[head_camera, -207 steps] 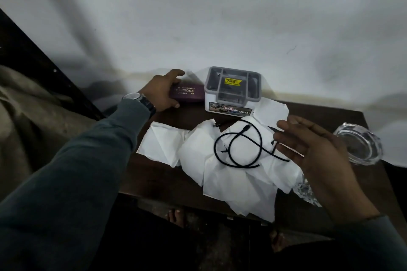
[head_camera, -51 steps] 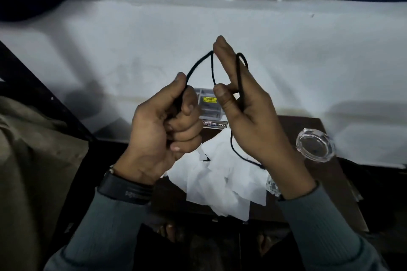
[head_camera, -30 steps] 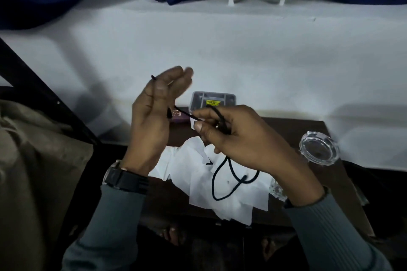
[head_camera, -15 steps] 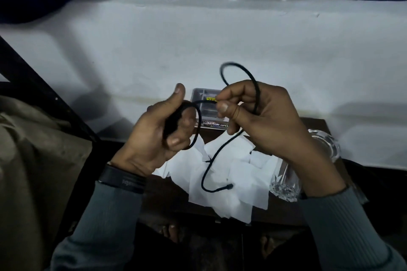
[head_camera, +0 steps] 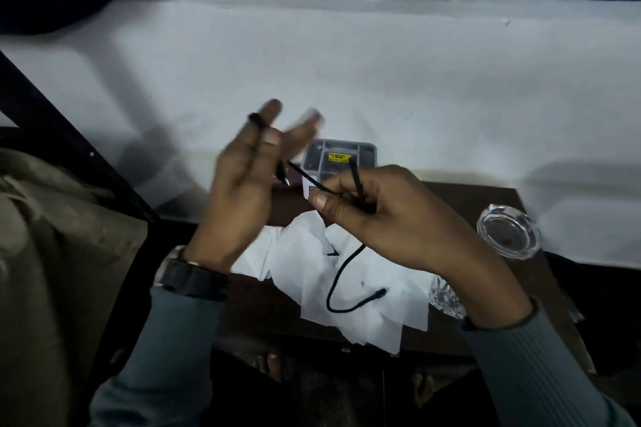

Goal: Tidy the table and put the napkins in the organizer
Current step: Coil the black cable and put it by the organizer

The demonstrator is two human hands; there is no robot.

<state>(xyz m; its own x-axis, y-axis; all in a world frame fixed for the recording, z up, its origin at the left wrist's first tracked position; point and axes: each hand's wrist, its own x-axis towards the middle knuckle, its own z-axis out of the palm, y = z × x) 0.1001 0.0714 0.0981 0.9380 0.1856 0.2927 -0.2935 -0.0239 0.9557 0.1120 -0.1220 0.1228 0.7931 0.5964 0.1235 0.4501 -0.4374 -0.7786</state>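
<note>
Head view: both hands are raised over the table [head_camera: 471,196], apart, with a black cable [head_camera: 341,272] strung between them. Right hand [head_camera: 395,218] pinches the cable between thumb and curled fingers; one short end sticks up out of the grip and the long tail drops in a curve over the napkins [head_camera: 305,263], plug end near the heap's right side. Can't tell whether the tail touches the paper. Left hand [head_camera: 248,191] has its fingers straight and motion-blurred, with the cable lying across them and passing under the thumb; can't tell if the thumb actually pins it. The napkins are a loose white heap from mid-table to the near edge, none in the organizer [head_camera: 366,152]. The organizer, a grey box with compartments and a yellow label, sits at the far edge, partly blocked by the left fingers and the cable. A purple case [head_camera: 295,181] just left of it is mostly hidden behind the left hand. Glass ashtray [head_camera: 508,230] at the far right corner. A second clear glass piece [head_camera: 445,298] near the right edge is half covered by the right wrist. Black watch [head_camera: 194,279] on the left wrist.
</note>
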